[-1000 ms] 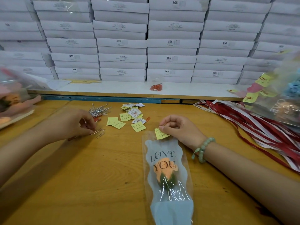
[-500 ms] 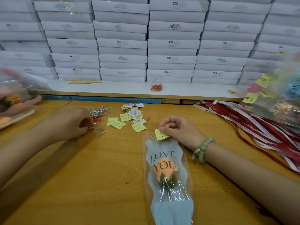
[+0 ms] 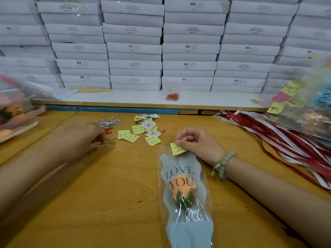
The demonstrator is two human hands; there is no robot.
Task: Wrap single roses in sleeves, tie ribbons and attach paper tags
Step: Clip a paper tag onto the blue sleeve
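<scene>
An orange rose (image 3: pixel 182 183) lies in a clear and pale-blue sleeve (image 3: pixel 180 162) printed "LOVE YOU", lengthwise on the wooden table (image 3: pixel 116 194). My right hand (image 3: pixel 195 142), with a green bead bracelet on its wrist, pinches a yellow paper tag (image 3: pixel 177 149) against the sleeve's top edge. My left hand (image 3: pixel 84 138) is blurred; its curled fingertips close on a silver paper clip (image 3: pixel 101 145) on the table, with two loose clips (image 3: pixel 111 146) just to the right of it.
A heap of silver clips (image 3: pixel 110 120) and scattered yellow tags (image 3: pixel 138 130) lie behind my hands. Red-and-white ribbons (image 3: pixel 286 140) and wrapped tagged roses (image 3: pixel 311 111) fill the right side. More bagged roses (image 3: pixel 12 106) sit at the left. Stacked white boxes (image 3: pixel 134 49) form the back wall.
My left hand has shifted a little among the loose clips and its fingers have come down on one of them. My right hand and the tag have stayed put.
</scene>
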